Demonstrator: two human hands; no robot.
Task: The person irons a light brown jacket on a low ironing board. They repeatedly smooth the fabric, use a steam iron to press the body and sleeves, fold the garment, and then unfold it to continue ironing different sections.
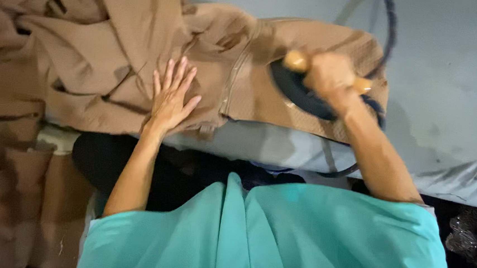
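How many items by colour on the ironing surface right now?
Brown: 1, garment, left hand flat on it
Dark with wooden handle: 1, iron, gripped by right hand
Dark: 1, cord
Total: 3

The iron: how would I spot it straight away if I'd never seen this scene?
Start at the pale grey padded surface across the top, where a tan garment lies spread. On the cloth's right end, under the right hand, sits the iron. It is the only dark, rounded, hard thing there, with a light wooden handle and a cord trailing off.
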